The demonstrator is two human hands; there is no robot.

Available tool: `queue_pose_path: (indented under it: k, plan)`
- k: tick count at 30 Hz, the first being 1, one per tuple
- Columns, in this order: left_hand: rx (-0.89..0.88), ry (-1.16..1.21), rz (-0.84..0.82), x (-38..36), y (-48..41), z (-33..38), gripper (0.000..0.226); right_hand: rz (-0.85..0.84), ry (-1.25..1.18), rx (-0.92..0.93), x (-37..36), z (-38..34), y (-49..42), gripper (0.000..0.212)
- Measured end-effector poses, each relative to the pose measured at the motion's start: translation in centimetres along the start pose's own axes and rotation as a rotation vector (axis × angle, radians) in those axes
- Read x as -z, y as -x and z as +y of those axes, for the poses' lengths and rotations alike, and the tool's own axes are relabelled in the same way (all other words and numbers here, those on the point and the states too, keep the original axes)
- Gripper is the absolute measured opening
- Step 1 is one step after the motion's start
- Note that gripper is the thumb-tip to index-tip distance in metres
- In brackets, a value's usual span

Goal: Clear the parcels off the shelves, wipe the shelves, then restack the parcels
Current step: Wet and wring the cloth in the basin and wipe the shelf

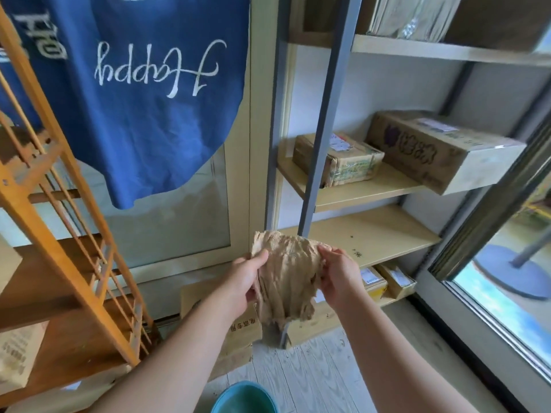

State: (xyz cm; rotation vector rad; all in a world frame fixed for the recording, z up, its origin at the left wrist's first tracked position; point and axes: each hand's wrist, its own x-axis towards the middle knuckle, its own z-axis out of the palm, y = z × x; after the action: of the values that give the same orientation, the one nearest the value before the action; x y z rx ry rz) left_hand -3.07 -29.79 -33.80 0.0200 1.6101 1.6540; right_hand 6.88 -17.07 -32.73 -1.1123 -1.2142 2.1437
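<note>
A crumpled tan cloth (287, 275) hangs between both hands in front of the shelf unit. My left hand (241, 278) grips its left edge and my right hand (338, 274) grips its right edge. Behind the cloth lies a bare light-wood shelf (384, 234) with a few dark specks on it. One shelf up (354, 190) stand a small taped parcel (340, 159) and a long cardboard parcel (444, 150). Bagged parcels (414, 16) sit on the top shelf. Two small parcels (384, 281) rest on the lowest level.
A grey metal post (325, 114) fronts the shelves. Cardboard boxes (238, 332) stand on the floor below my hands. A teal basin (244, 397) is at the bottom edge. An orange wooden rack (59, 234) stands left, a blue cloth (143, 84) hangs above, a glass door (507, 293) right.
</note>
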Motion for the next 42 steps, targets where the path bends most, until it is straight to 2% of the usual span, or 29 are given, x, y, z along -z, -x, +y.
queue_pose_path:
  k: [2, 5, 7, 9, 11, 13, 14, 17, 20, 23, 25, 27, 29, 30, 32, 35, 36, 39, 42]
  plan:
    - [0.002, 0.078, -0.107, -0.6, 0.0, 0.1, 0.037, 0.037, 0.002, -0.006, 1.1, -0.4, -0.9, 0.010]
    - [0.016, 0.192, -0.267, -3.2, -0.1, 0.2, 0.031, 0.020, -0.065, -0.044, 3.2, -1.3, -2.3, 0.020]
    - [0.019, 0.228, -0.310, -5.4, -0.5, 0.1, 0.038, -0.093, -0.123, -0.089, 4.9, -2.4, -2.6, 0.041]
    - [0.018, 0.251, -0.316, -8.6, -1.0, 0.0, 0.047, -0.287, -0.086, -0.133, 7.7, -4.0, -3.2, 0.057]
    - [-0.013, 0.227, -0.300, -11.1, -1.4, -0.1, 0.052, -0.398, 0.024, -0.125, 9.2, -4.9, -3.3, 0.048]
    - [-0.069, 0.192, -0.236, -13.9, -1.7, 0.0, 0.046, -0.398, 0.145, -0.116, 11.1, -6.0, -4.0, 0.034]
    - [-0.102, 0.152, -0.161, -15.5, -1.8, 0.0, 0.041, -0.349, 0.168, -0.095, 12.4, -6.7, -4.9, 0.033]
    - [-0.241, -0.010, 0.102, -18.4, -2.8, -0.3, 0.010, -0.263, 0.212, 0.002, 15.7, -9.3, -6.8, 0.018]
    - [-0.345, -0.052, 0.237, -21.0, -3.3, -0.6, 0.018, -0.388, 0.224, 0.017, 17.9, -11.6, -7.1, 0.006]
    - [-0.339, -0.016, 0.294, -24.1, -3.4, -0.8, 0.032, -0.472, 0.167, -0.022, 19.6, -13.2, -7.6, 0.023]
    - [-0.253, 0.030, 0.220, -25.2, -3.5, -0.8, 0.037, -0.536, 0.160, -0.053, 20.7, -13.5, -8.3, 0.031]
    - [-0.131, 0.169, 0.043, -25.1, -3.5, -0.6, 0.034, -0.568, 0.131, -0.106, 21.5, -13.1, -9.6, 0.039]
    - [-0.032, 0.220, -0.143, -24.7, -3.7, -0.7, 0.053, -0.575, 0.073, -0.154, 22.0, -13.0, -10.7, 0.037]
    - [-0.016, 0.216, -0.200, -24.7, -4.1, -0.9, 0.053, -0.567, 0.044, -0.168, 22.0, -12.9, -11.1, 0.035]
    - [0.010, 0.178, -0.227, -24.7, -5.4, -1.7, 0.051, -0.530, 0.014, -0.195, 22.1, -12.6, -12.1, 0.037]
    - [0.027, -0.008, -0.158, -24.8, -8.0, -2.4, 0.085, -0.461, 0.059, -0.272, 22.1, -11.9, -13.4, 0.044]
    - [0.007, -0.114, -0.117, -25.0, -9.1, -2.4, 0.086, -0.443, 0.084, -0.286, 22.0, -11.9, -13.9, 0.045]
    - [-0.134, -0.410, 0.018, -25.3, -12.5, -2.8, 0.075, -0.404, 0.121, -0.297, 21.9, -11.7, -16.0, 0.048]
    - [-0.173, -0.474, 0.107, -25.2, -14.8, -3.0, 0.052, -0.340, 0.109, -0.305, 21.3, -11.2, -17.8, 0.045]
